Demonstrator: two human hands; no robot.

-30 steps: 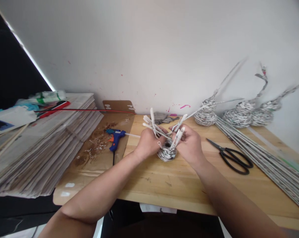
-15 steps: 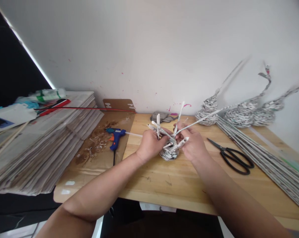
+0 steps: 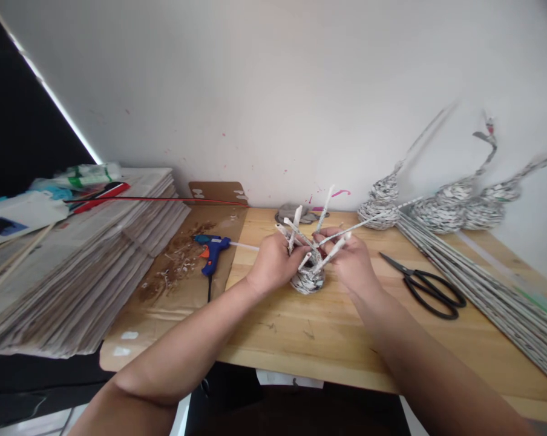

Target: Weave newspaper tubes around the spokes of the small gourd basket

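Note:
A small round woven newspaper piece (image 3: pixel 308 282) rests on the wooden table, with several rolled paper tubes sticking up from its rim. My left hand (image 3: pixel 278 257) is closed on its left side, thumb at the rim near the upright tubes. On the other side, my right hand (image 3: pixel 350 257) pinches a long paper tube (image 3: pixel 368 224) close to the weave. That tube slants up to the right, its far end in front of a finished woven form. Part of the rim lies hidden behind my fingers.
Black-handled scissors (image 3: pixel 423 287) and a bundle of paper tubes (image 3: pixel 473 290) lie to the right. Woven gourd-like pieces (image 3: pixel 441 212) stand by the wall. A blue glue gun (image 3: pixel 214 251) sits on cardboard (image 3: pixel 173 309); stacked newspapers (image 3: pixel 92 272) fill the left. A grey cloth (image 3: pixel 296 213) lies behind.
The long tube's free end has drawn in and dropped slightly, so less of it reaches right. The upright tubes and woven piece have shifted a little with my hands.

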